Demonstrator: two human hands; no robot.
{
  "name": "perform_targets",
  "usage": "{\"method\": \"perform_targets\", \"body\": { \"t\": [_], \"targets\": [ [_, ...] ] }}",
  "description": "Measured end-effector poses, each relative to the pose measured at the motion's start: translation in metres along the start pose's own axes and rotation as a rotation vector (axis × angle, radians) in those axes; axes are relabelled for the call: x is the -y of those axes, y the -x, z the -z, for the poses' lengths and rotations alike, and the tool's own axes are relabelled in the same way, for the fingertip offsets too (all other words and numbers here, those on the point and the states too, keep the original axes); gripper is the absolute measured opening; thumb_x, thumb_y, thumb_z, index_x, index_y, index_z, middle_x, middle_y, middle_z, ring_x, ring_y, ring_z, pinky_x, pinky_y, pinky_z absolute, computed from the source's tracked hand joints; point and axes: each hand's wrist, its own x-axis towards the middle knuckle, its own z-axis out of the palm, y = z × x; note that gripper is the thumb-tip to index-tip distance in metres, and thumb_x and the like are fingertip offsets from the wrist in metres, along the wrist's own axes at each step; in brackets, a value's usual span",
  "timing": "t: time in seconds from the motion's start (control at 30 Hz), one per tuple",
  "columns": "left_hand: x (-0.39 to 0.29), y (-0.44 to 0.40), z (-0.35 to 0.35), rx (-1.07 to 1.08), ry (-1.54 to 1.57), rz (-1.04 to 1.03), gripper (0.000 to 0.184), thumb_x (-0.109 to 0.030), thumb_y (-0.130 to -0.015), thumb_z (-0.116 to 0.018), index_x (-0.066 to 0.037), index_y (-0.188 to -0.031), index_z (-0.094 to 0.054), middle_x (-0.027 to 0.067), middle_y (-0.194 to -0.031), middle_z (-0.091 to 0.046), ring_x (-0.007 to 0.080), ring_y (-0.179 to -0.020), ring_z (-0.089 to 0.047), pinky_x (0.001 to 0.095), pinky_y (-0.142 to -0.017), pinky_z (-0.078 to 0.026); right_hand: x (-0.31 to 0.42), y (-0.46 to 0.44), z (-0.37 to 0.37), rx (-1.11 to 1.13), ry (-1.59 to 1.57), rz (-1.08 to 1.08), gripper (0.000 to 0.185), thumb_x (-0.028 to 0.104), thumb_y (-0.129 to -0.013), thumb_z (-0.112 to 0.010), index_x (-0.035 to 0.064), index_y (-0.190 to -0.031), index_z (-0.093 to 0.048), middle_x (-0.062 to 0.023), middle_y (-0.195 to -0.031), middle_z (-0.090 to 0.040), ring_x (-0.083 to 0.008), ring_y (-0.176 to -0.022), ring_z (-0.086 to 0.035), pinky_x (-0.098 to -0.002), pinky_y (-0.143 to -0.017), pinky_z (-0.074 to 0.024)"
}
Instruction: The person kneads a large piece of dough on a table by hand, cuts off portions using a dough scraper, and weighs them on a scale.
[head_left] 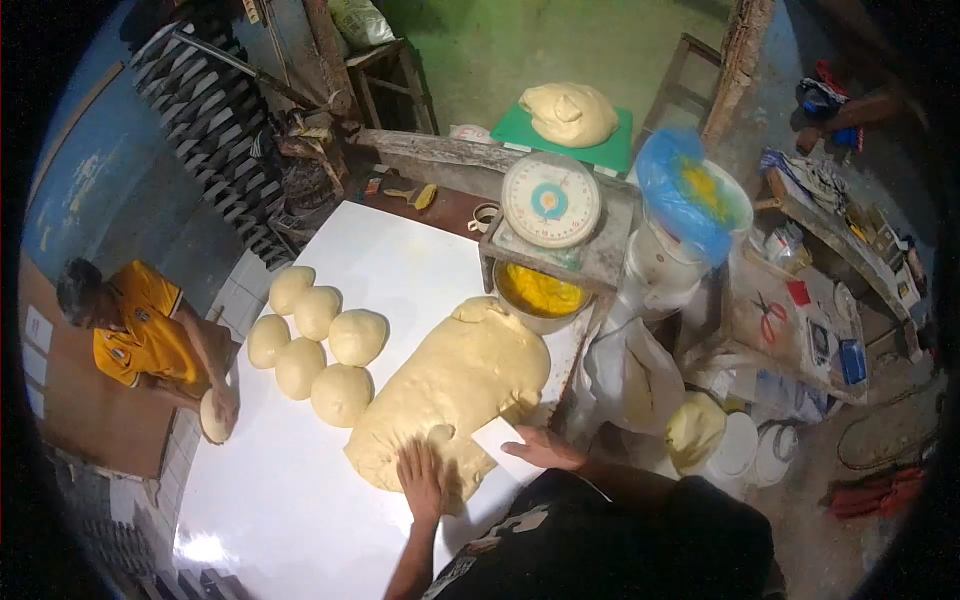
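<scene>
A large slab of pale yellow dough [455, 375] lies on the white tabletop [300, 510] before me. My left hand [421, 482] rests on its near end, fingers stretched out and touching the dough. In my right hand [550, 450] is a flat white dough scraper [503, 447], gripped at its right side, with its far edge against the dough's near right side. Several round dough balls [340, 395] sit in a cluster left of the slab.
Across the table at left, a person in a yellow shirt [155, 315] has a hand on a dough ball [214, 417]. A dial scale [552, 200] bears a green tray [618, 140] with a dough lump [570, 112]. Below it stands a bowl of yellow paste [545, 292]. Buckets [662, 260] stand right.
</scene>
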Motion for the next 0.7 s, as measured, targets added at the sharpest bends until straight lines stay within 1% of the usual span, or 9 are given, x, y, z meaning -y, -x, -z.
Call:
{"method": "perform_targets", "body": {
  "t": [0.07, 0.27, 0.33, 0.47, 0.53, 0.57, 0.63, 0.67, 0.7],
  "targets": [
    [0.011, 0.062, -0.021, 0.093, -0.110, 0.031, 0.079, -0.044, -0.096, -0.063, -0.007, -0.159, -0.034, 0.0191, -0.168, -0.026, 0.0436, -0.155, -0.018, 0.0600, -0.124, -0.016, 0.030, 0.007, -0.014, 0.099, 0.085, 0.094, 0.046, 0.038, -0.100, -0.062, 0.0019, -0.130, -0.061, -0.0224, -0.111, -0.071, -0.0333, -0.102, -0.070, -0.0447, -0.088, -0.0526],
    [-0.002, 0.046, -0.014, -0.054, -0.031, 0.036, 0.068, -0.035, -0.098, -0.057, -0.007, -0.157, -0.038, 0.0183, -0.165, -0.032, 0.0416, -0.153, -0.027, 0.0590, -0.123, -0.021, 0.082, 0.007, -0.066, 0.298, 0.260, 0.103, 0.049, 0.037, -0.099, -0.063, 0.0005, -0.131, -0.060, -0.0252, -0.112, -0.070, -0.0380, -0.102, -0.069, -0.0457, -0.089, -0.0519],
    [0.002, 0.044, -0.005, -0.103, 0.118, 0.049, 0.057, -0.027, -0.096, -0.057, -0.005, -0.148, -0.050, 0.0195, -0.154, -0.049, 0.0408, -0.143, -0.044, 0.0587, -0.117, -0.029, 0.085, 0.008, -0.072, 0.316, 0.171, 0.135, 0.050, 0.034, -0.097, -0.064, -0.0007, -0.133, -0.059, -0.0235, -0.121, -0.069, -0.0362, -0.111, -0.067, -0.0439, -0.097, -0.0505],
    [0.017, 0.030, -0.006, -0.099, 0.187, 0.064, 0.050, -0.013, -0.088, -0.063, -0.008, -0.138, -0.059, 0.0165, -0.138, -0.063, 0.0382, -0.128, -0.056, 0.0562, -0.110, -0.036, 0.079, 0.012, -0.055, 0.246, 0.133, 0.204, 0.047, 0.033, -0.099, -0.063, 0.0002, -0.132, -0.059, -0.0229, -0.120, -0.069, -0.0345, -0.110, -0.067, -0.0427, -0.096, -0.0506],
    [0.014, 0.010, 0.001, -0.050, 0.161, 0.034, 0.041, -0.006, -0.084, -0.065, -0.007, -0.125, -0.067, 0.0144, -0.117, -0.071, 0.0371, -0.106, -0.066, 0.0510, -0.097, -0.046, 0.110, 0.020, -0.020, 0.239, 0.132, 0.036, 0.048, 0.037, -0.100, -0.062, 0.0004, -0.131, -0.059, -0.0250, -0.112, -0.070, -0.0339, -0.102, -0.069, -0.0429, -0.088, -0.0527],
    [0.014, 0.003, 0.007, -0.047, 0.159, 0.029, 0.041, -0.006, -0.084, -0.065, -0.007, -0.125, -0.067, 0.0144, -0.117, -0.071, 0.0371, -0.106, -0.066, 0.0510, -0.097, -0.046, 0.106, 0.019, -0.012, 0.235, 0.128, 0.035, 0.048, 0.037, -0.100, -0.062, 0.0004, -0.131, -0.059, -0.0250, -0.112, -0.070, -0.0339, -0.102, -0.069, -0.0429, -0.088, -0.0527],
    [0.012, -0.013, 0.024, 0.181, 0.336, 0.115, 0.026, -0.008, -0.088, -0.071, -0.002, -0.113, -0.072, 0.0125, -0.104, -0.076, 0.0301, -0.088, -0.072, 0.0407, -0.082, -0.055, 0.103, 0.013, 0.006, 0.151, 0.132, -0.030, 0.047, 0.038, -0.101, -0.061, -0.0001, -0.128, -0.060, -0.0236, -0.109, -0.070, -0.0315, -0.099, -0.070, -0.0423, -0.085, -0.0531],
    [0.019, -0.014, 0.026, 0.189, 0.329, 0.113, 0.026, -0.008, -0.088, -0.071, -0.002, -0.113, -0.072, 0.0125, -0.104, -0.076, 0.0301, -0.088, -0.072, 0.0407, -0.082, -0.055, 0.102, 0.012, 0.016, 0.149, 0.122, -0.032, 0.047, 0.038, -0.101, -0.061, -0.0001, -0.128, -0.060, -0.0236, -0.109, -0.070, -0.0315, -0.099, -0.070, -0.0423, -0.085, -0.0531],
    [0.032, -0.011, 0.026, 0.392, 0.693, 0.230, 0.021, -0.006, -0.087, -0.074, 0.000, -0.107, -0.073, 0.0110, -0.099, -0.076, 0.0260, -0.083, -0.072, 0.0368, -0.076, -0.056, 0.112, 0.011, 0.029, 0.112, 0.075, -0.057, 0.048, 0.038, -0.101, -0.062, 0.0001, -0.131, -0.060, -0.0214, -0.113, -0.070, -0.0291, -0.103, -0.069, -0.0413, -0.088, -0.0523]
  ]
}}
